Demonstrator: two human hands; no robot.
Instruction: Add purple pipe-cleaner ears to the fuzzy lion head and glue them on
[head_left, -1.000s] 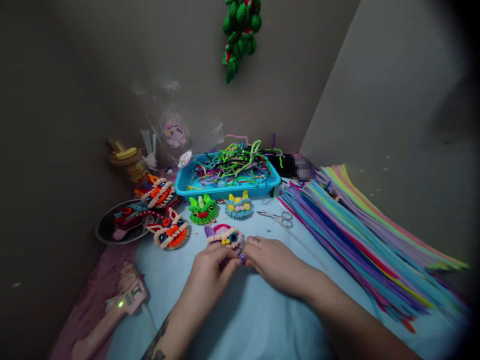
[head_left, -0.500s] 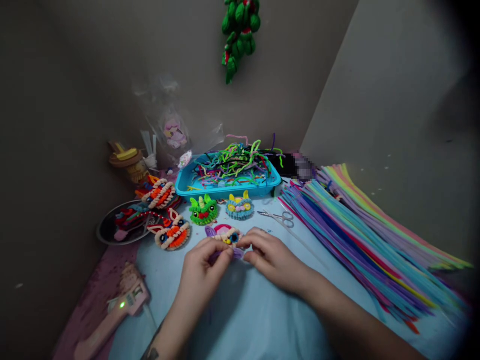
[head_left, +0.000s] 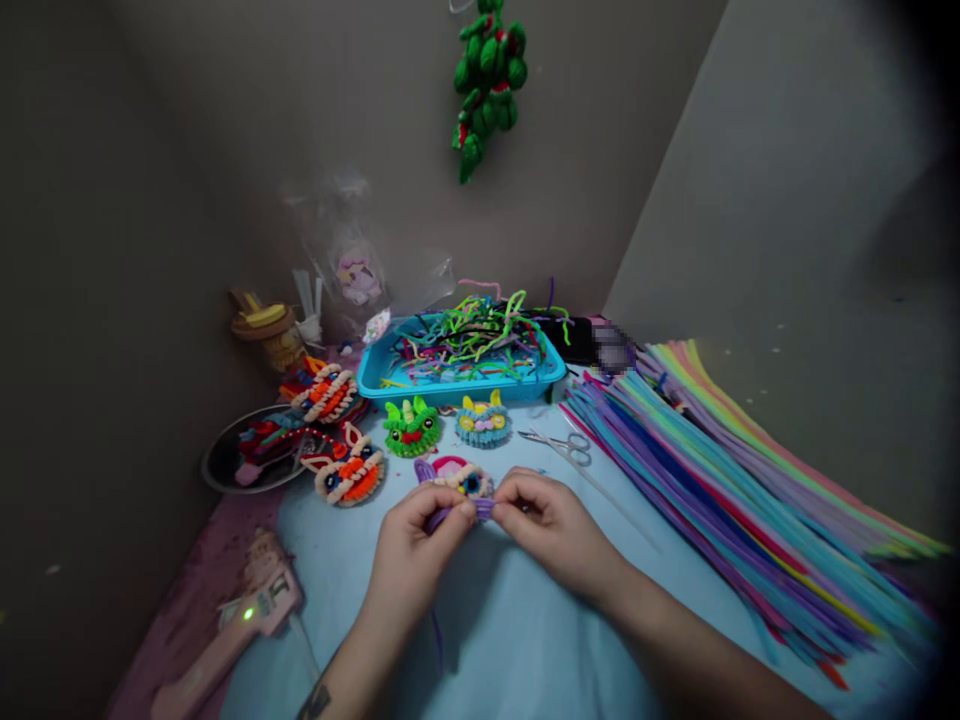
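A purple pipe cleaner (head_left: 484, 509), folded into side-by-side strands, stretches between my hands. My left hand (head_left: 420, 535) pinches it between thumb and fingers, and a loose purple end hangs below. At its other end, my right hand (head_left: 544, 520) is closed on it with thumb and fingertips. Just behind my fingers lies a pipe-cleaner animal face (head_left: 474, 482) with a pink top, a blue eye and a purple ear, partly hidden by my hands. Beyond it sit a green face (head_left: 412, 428) and a blue-and-yellow face (head_left: 482, 420).
Scissors (head_left: 576, 448) lie right of the faces. Bundles of pipe cleaners (head_left: 697, 490) spread over the right side. A blue tray (head_left: 465, 390) of scraps stands at the back. To the left are orange faces (head_left: 349, 468), a round dish (head_left: 225, 480) and a lit glue gun (head_left: 251, 620).
My right fingers have closed onto the purple strands, which now show taut between both hands. The whole view has shifted slightly down and right.
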